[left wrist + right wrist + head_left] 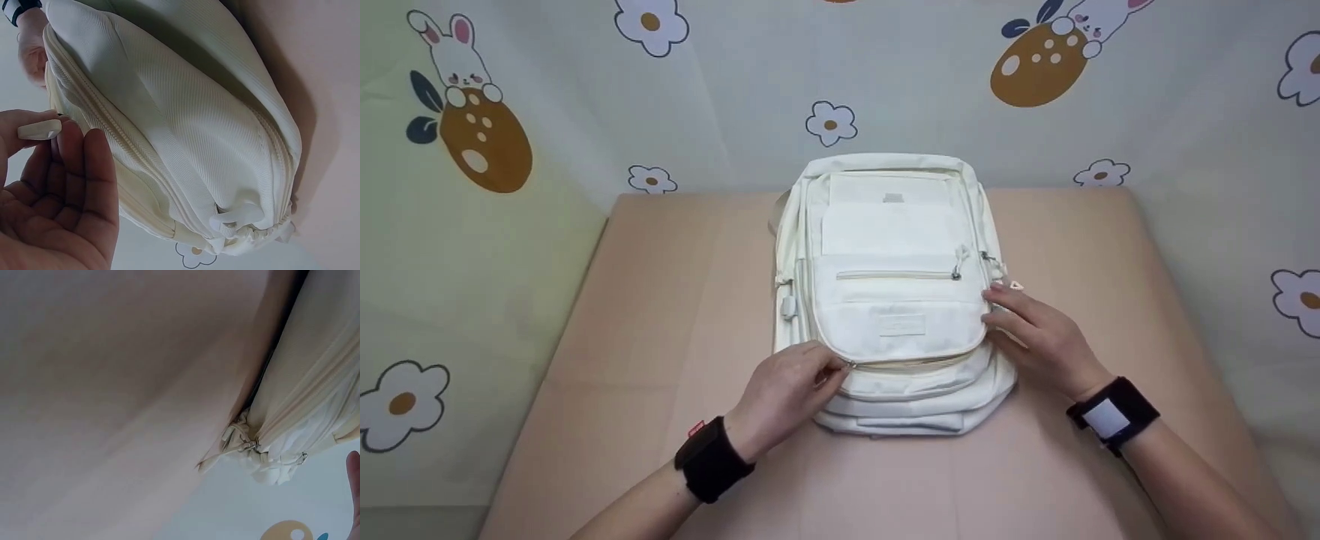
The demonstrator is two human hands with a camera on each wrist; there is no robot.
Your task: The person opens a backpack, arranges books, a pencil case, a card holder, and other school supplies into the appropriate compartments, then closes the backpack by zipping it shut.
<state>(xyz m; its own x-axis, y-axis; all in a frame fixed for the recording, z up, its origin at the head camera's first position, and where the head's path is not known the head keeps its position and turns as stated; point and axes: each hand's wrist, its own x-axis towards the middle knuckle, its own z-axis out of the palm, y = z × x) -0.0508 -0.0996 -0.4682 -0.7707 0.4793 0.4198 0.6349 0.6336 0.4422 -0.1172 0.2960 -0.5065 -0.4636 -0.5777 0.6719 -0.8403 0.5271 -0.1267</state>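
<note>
A cream-white backpack point(889, 232) lies front side up on the table in the head view. At its lower left, my left hand point(791, 382) pinches a zipper pull point(42, 130) between thumb and index finger, at the front pocket's zipper point(911, 366). Along the pocket's lower edge that zipper is parted in a narrow gap. My right hand point(1046, 337) rests its fingertips against the right side of the bag, fingers fairly straight. Only a fingertip point(353, 475) of it enters the right wrist view.
A second, horizontal zipper point(896, 275) crosses the bag's front above a small label patch point(901, 325). Another zipper pull point(239, 216) hangs near the side in the left wrist view. Beneath lies a pinkish-beige table point(682, 315); a patterned cloth point(735, 90) stands behind.
</note>
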